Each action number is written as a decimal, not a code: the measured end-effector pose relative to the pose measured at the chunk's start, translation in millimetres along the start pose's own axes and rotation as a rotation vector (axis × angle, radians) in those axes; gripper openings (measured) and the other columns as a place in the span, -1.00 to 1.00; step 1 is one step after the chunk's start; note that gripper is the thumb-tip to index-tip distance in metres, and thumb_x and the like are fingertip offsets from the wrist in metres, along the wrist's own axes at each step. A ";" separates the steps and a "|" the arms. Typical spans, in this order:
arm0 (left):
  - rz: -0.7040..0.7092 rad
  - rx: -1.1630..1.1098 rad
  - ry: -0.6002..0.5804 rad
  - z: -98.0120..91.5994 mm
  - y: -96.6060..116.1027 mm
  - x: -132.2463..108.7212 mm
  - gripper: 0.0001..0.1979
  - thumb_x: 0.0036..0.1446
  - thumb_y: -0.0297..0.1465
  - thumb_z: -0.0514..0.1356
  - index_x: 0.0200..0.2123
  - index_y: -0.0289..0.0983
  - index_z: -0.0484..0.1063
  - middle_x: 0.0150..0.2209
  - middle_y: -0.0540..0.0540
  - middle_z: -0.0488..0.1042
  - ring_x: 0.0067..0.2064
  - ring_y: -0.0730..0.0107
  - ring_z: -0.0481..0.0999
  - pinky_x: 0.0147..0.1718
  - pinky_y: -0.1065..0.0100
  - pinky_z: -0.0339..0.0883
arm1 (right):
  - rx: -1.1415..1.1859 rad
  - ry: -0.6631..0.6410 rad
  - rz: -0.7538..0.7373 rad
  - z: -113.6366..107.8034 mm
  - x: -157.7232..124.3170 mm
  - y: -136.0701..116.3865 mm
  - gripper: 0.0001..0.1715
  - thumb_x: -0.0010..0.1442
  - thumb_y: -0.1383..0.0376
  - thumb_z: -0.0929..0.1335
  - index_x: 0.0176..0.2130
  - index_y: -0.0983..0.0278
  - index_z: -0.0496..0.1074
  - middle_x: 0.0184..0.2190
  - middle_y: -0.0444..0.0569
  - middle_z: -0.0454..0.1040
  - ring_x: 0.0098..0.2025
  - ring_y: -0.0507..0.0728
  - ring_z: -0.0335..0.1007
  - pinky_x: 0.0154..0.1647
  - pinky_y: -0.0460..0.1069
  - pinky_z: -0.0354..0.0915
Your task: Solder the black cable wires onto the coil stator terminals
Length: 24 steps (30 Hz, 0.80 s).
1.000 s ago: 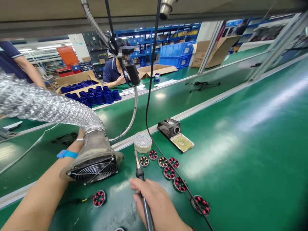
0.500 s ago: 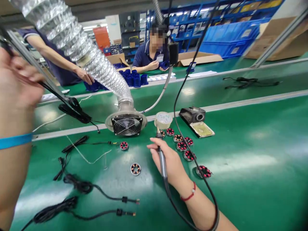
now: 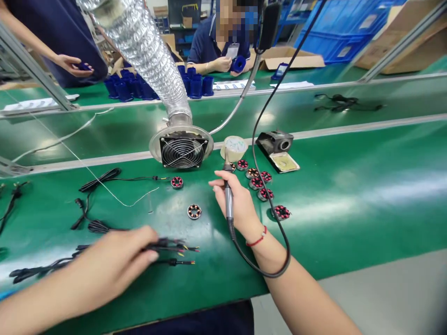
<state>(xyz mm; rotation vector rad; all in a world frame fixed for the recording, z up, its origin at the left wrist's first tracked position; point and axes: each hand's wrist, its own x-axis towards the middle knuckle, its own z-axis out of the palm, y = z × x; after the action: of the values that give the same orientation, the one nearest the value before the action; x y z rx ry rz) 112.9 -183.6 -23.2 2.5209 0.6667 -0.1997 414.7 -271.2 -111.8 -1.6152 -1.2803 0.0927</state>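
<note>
My right hand (image 3: 237,200) is wrapped round the grey handle of a soldering iron (image 3: 228,200), its tip end pointing away near a roll of tape (image 3: 234,148). At the lower left, my left hand (image 3: 125,253), somewhat blurred, pinches a black cable (image 3: 164,244) near its bared coloured wire ends. Just below lies another black cable (image 3: 172,262) with stripped ends. Between the hands sits a small round motor stator (image 3: 194,211) with copper windings. Farther back, a stator with red windings (image 3: 177,182) lies at the end of a thin cable.
Several stators (image 3: 265,194) lie right of my right hand. An extractor fan (image 3: 184,152) on a foil duct (image 3: 150,51) and a soldering iron stand (image 3: 277,142) stand behind. The iron's cord (image 3: 258,116) hangs across the view. Two people handle blue parts (image 3: 200,86) across the bench.
My left hand has come down from the upper left to the cables and now grips one. My right hand keeps holding the soldering iron. The view has tilted downward.
</note>
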 end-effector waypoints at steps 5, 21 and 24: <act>0.139 0.106 -0.152 43.2 15.6 36.9 -0.83 0.33 -0.37 0.09 -0.21 -0.22 0.49 -0.22 -0.15 0.57 -0.19 0.16 0.59 -0.19 0.21 0.47 | -0.011 -0.018 0.004 2.7 -1.8 3.1 -0.65 0.33 0.32 0.28 0.10 0.20 0.37 -0.19 0.00 0.72 -0.13 0.13 0.70 -0.03 0.03 0.56; -0.115 -0.130 -0.108 -18.4 -30.1 107.7 -0.50 0.29 0.00 -0.06 -0.24 -0.19 0.54 -0.28 -0.15 0.64 -0.25 0.13 0.60 -0.20 0.24 0.44 | -0.133 -0.561 0.058 8.4 -25.8 -35.1 -0.31 0.23 0.47 0.38 0.31 0.26 0.25 0.11 0.19 0.57 0.13 0.29 0.52 0.21 0.31 0.45; 0.039 -0.150 -0.264 -4.8 -1.9 102.9 -0.59 0.30 -0.08 -0.01 -0.28 -0.19 0.53 -0.23 -0.14 0.60 -0.21 0.15 0.57 -0.20 0.25 0.38 | -0.148 -0.588 0.056 13.7 -22.6 -27.8 -0.31 0.24 0.51 0.33 0.32 0.33 0.24 0.12 0.23 0.55 0.13 0.30 0.51 0.23 0.32 0.42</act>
<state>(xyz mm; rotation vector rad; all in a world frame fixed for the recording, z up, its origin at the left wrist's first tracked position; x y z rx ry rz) 201.4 -136.5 -47.2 2.3084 0.5069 -0.4424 378.0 -282.0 -109.1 -1.8228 -1.7139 0.5522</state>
